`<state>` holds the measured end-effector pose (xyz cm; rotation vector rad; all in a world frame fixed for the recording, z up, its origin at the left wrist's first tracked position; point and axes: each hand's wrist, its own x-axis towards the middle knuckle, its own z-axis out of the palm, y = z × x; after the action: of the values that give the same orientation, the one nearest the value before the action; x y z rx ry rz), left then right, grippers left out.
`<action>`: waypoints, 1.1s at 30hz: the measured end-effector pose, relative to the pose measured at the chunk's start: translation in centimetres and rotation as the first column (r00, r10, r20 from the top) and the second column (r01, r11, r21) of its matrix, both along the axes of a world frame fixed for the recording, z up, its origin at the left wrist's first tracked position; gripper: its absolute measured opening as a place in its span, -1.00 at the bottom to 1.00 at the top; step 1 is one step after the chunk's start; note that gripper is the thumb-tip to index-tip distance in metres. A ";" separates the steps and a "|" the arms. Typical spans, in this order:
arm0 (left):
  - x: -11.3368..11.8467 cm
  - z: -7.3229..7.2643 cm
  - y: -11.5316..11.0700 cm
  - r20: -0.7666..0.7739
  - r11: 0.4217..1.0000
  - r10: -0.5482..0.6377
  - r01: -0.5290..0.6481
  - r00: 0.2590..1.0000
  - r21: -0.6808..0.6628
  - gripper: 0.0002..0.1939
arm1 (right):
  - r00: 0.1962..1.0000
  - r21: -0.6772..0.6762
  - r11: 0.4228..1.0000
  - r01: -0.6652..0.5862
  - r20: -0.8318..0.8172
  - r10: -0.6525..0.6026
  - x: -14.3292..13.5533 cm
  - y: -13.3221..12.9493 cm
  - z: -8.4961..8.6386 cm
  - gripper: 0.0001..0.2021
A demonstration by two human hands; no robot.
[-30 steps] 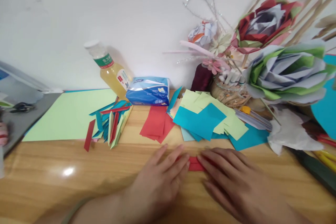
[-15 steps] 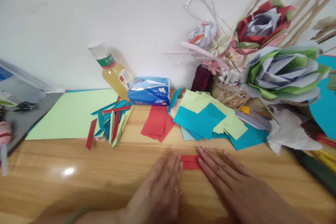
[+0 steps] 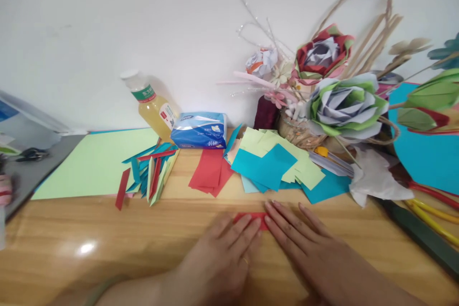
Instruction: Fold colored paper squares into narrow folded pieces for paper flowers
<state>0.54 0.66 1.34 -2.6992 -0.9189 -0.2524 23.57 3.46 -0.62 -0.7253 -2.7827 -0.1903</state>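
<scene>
A small folded red paper strip (image 3: 264, 222) lies flat on the wooden table, partly covered by both hands. My left hand (image 3: 225, 251) presses down on its left and middle part with the fingers stretched out. From the other side, the fingertips of my right hand (image 3: 299, 236) rest on the strip's right end, fingers extended and slightly spread. Behind the strip are red paper pieces (image 3: 204, 174) and a loose heap of blue paper (image 3: 267, 167) and pale green paper (image 3: 311, 172). Folded paper strips (image 3: 150, 172) in red, blue and green form a pile further left.
A tissue pack (image 3: 199, 131) and a juice bottle (image 3: 152, 110) stand by the wall. Paper flowers (image 3: 347, 105) in a basket are at the back right. A box cutter (image 3: 332, 160), white tissue (image 3: 376, 177) and a dark green tool handle (image 3: 419, 234) lie to the right.
My left hand has slid right across the strip, its fingers now over the middle near my right hand. My right hand stays at the right end. The camera view has shifted slightly.
</scene>
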 end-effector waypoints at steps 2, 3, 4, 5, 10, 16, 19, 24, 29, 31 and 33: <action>0.2 -0.6 -0.1 -0.031 1.000 0.010 -0.011 0.999 -0.021 -0.61 | 1.000 -0.019 0.999 0.026 -0.003 -0.026 0.2 0.0 -0.2 -0.43; 0.3 -0.8 -0.2 -0.033 1.000 0.015 -0.016 0.999 -0.021 -0.60 | 0.999 -0.010 0.999 0.034 0.005 -0.034 0.5 0.0 -0.2 -0.44; 0.3 -0.9 -0.3 -0.030 1.000 0.013 -0.014 0.999 -0.022 -0.60 | 0.999 0.009 0.999 0.034 0.013 -0.034 1.0 0.1 0.1 -0.45; 0.2 -0.9 -0.3 -0.024 1.000 0.008 -0.009 1.000 -0.021 -0.60 | 0.999 0.032 0.999 0.027 0.023 -0.028 1.5 0.3 0.5 -0.46; 0.0 -0.5 -0.2 -0.075 0.998 -0.027 0.023 0.997 -0.050 -0.62 | 0.998 0.015 1.000 0.001 -0.067 0.000 3.9 1.7 4.4 -0.44; 0.1 -1.1 -0.2 0.141 0.999 -0.024 0.019 0.990 0.032 -0.66 | 0.975 -0.281 0.957 0.075 -0.182 -0.130 0.6 1.4 5.0 -0.74; 0.2 -1.1 -0.3 0.247 0.999 -0.047 0.040 0.968 0.036 -0.67 | 0.981 -0.236 0.971 0.037 -0.178 -0.081 -0.9 1.0 3.1 -0.82; -0.2 -0.9 0.4 0.193 0.994 0.007 0.015 0.981 -0.111 -0.76 | 0.991 -0.156 0.988 -0.014 -0.137 -0.007 -0.8 0.9 2.0 -0.80; -0.4 -0.5 1.6 0.347 0.959 0.115 -0.013 0.931 -0.283 -0.78 | 0.983 -0.226 0.973 0.040 -0.164 -0.078 -1.1 0.8 2.1 -0.81; -0.3 0.1 1.9 0.415 0.901 0.240 -0.042 0.877 -0.432 -0.84 | 0.967 -0.309 0.945 0.105 -0.191 -0.170 -1.5 0.8 2.1 -0.81; -0.2 0.6 2.2 0.427 0.831 0.361 -0.078 0.829 -0.550 -0.87 | 0.949 -0.376 0.913 0.161 -0.196 -0.248 -1.9 0.8 2.2 -0.82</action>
<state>0.37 2.85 1.89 -3.0009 -1.6700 -0.8229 21.70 4.23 1.57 -1.0521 -2.5284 0.3538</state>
